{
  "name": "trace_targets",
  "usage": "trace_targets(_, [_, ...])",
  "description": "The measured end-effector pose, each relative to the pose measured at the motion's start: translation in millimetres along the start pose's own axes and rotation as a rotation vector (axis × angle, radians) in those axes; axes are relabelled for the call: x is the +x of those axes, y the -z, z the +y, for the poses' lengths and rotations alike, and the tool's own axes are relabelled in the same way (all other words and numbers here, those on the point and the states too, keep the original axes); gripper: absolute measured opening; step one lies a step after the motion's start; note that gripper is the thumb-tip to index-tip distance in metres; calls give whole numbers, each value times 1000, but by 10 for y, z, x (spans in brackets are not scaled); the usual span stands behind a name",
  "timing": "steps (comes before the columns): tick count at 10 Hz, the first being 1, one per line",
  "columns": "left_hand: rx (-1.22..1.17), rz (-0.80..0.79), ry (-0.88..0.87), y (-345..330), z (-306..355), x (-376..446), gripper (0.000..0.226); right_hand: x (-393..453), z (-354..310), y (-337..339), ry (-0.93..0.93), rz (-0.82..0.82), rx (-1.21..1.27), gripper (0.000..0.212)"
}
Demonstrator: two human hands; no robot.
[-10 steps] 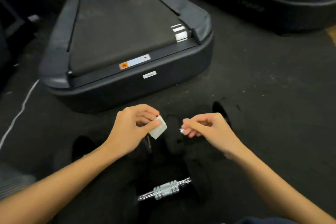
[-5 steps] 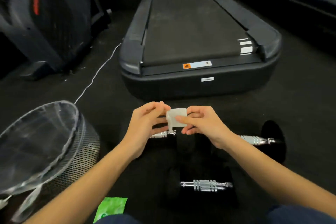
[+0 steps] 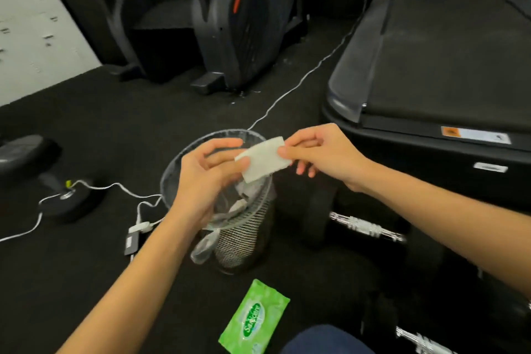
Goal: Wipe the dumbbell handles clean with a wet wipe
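Note:
A folded white wet wipe (image 3: pixel 264 158) hangs over the mesh waste bin (image 3: pixel 247 227). My left hand (image 3: pixel 207 175) pinches its left edge and my right hand (image 3: pixel 321 152) pinches its right edge. A black dumbbell with a chrome handle (image 3: pixel 365 226) lies on the floor right of the bin, under my right forearm. Part of a second chrome handle (image 3: pixel 422 342) shows at the bottom right. Neither hand touches a dumbbell.
A green wet-wipe pack (image 3: pixel 254 322) lies on the black floor in front of the bin. A treadmill (image 3: pixel 448 72) stands at the right and another machine (image 3: pixel 241 17) at the back. White cables (image 3: pixel 115 190) and a small adapter run left of the bin.
The view has swung left from the dumbbells to the bin. Both hands have carried the wipe over the bin, and the wipe pack has come fully into view.

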State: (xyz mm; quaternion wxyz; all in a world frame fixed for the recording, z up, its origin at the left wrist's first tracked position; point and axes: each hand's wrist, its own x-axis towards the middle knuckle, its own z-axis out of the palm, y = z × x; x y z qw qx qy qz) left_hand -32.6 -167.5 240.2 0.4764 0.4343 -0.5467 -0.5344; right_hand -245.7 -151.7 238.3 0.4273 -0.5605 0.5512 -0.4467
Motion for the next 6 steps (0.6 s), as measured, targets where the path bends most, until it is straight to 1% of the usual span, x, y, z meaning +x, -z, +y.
trace_targets(1, [55, 112, -55, 390, 96, 132, 29, 399, -107, -415, 84, -27, -46, 12])
trace_targets(2, [43, 260, -44, 677, 91, 198, 35, 645, -112, -769, 141, -18, -120, 8])
trace_targets(3, [5, 326, -2, 849, 16, 201, 36, 780, 22, -990, 168, -31, -309, 9])
trace_targets(4, [-11, 345, 51, 916, -58, 229, 35, 834, 142, -1048, 183, -31, -398, 11])
trace_targets(5, [-6, 309, 69, 795, -68, 369, 32, 886, 200, -902, 161, -21, -389, 11])
trace_targets(6, [-41, 195, 159, 407, -88, 519, 26, 860, 292, -670, 139, 42, -331, 9])
